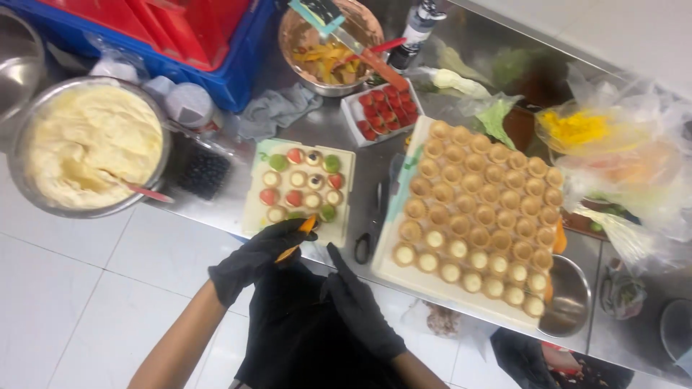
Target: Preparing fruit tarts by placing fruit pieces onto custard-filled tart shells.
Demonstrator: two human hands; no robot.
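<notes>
My left hand [259, 253], in a black glove, pinches an orange fruit slice [301, 238] at the near edge of a small cream board [252, 209]. That board carries several little tart shells topped with red, green and dark fruit pieces [303, 180]. My right hand [357, 301], also black-gloved, hovers just right of the left hand with fingers stretched and nothing in it. A large board [393, 270] of many tart shells [479, 209] lies to the right; its near rows are filled with pale cream, the far rows look unfilled.
A big metal bowl of pale cream [90, 144] with a spatula stands at left. Black scissors [371, 223] lie between the boards. A tray of cut strawberries [386, 109], a bowl of fruit slices [331, 57], blue and red crates [180, 36] and plastic bags [620, 158] crowd the steel counter.
</notes>
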